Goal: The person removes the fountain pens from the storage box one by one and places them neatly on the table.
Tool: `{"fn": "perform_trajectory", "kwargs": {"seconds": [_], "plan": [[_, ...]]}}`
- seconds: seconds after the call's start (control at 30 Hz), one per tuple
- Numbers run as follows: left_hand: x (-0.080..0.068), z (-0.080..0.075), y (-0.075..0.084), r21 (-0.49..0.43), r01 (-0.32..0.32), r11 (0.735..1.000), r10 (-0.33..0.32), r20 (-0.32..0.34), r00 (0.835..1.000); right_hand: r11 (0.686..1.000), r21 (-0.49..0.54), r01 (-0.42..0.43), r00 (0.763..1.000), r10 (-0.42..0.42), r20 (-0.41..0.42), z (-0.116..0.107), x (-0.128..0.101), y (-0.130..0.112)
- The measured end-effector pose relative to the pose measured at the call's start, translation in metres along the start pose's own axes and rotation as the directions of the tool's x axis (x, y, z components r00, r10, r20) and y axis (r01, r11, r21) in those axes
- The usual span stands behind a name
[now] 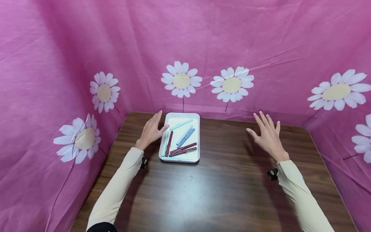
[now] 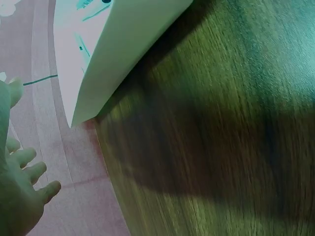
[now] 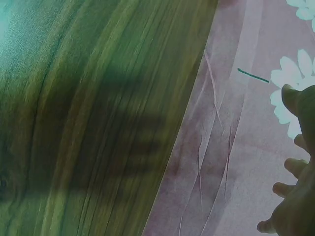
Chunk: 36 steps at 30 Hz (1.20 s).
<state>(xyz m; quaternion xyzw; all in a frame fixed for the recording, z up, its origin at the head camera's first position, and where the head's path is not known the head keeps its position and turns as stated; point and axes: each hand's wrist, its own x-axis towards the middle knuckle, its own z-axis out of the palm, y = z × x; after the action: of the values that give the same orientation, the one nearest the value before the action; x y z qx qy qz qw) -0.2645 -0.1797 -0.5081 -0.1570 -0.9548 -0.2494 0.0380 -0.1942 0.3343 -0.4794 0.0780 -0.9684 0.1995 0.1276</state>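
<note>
A white rectangular tray (image 1: 179, 160) lies at the back left of the table, with several pens in it. Among them are dark red pens (image 1: 183, 149), blue pens (image 1: 185, 136) and a pale blue pen (image 1: 181, 124). Just left of the tray is my left hand (image 1: 151, 130), fingers extended, its thumb reaching to the tray's left rim in the head view; it holds nothing. My right hand (image 1: 268, 137) hovers over the table's back right with spread fingers and holds nothing. In the left wrist view the tray's side wall (image 2: 129, 54) rises beyond the fingers.
The brown wood-grain table (image 1: 226, 180) ends at a back edge close to both hands. Behind it and along both sides hangs a pink cloth (image 1: 139, 42) printed with white daisies. A dark shadow of the right hand falls on the wood.
</note>
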Motion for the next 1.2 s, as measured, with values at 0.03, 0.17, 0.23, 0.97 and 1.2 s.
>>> {"fn": "perform_trajectory", "kwargs": {"seconds": [0.03,0.17,0.23,0.97,1.2], "plan": [[0.0,0.0,0.0,-0.004,0.003,1.0,-0.003,-0.002,1.0,1.0,0.002,0.007,1.0,-0.007,-0.001,0.001,0.001,-0.001],[-0.002,0.003,0.0,-0.035,0.03,0.999,-0.03,0.001,1.0,1.0,0.004,0.021,1.0,-0.021,0.01,0.005,0.001,-0.005],[-0.004,0.004,0.001,-0.055,0.053,0.997,-0.052,0.021,0.998,1.0,0.004,0.024,1.0,-0.024,0.017,0.007,0.0,-0.006],[-0.006,0.015,0.006,-0.246,0.192,0.95,-0.171,0.106,0.98,0.998,0.01,0.068,0.998,-0.068,-0.01,0.016,0.009,-0.02],[-0.003,0.016,0.007,-0.327,0.198,0.924,-0.172,0.108,0.979,0.996,0.013,0.088,0.996,-0.088,-0.01,0.021,0.012,-0.026]]}}
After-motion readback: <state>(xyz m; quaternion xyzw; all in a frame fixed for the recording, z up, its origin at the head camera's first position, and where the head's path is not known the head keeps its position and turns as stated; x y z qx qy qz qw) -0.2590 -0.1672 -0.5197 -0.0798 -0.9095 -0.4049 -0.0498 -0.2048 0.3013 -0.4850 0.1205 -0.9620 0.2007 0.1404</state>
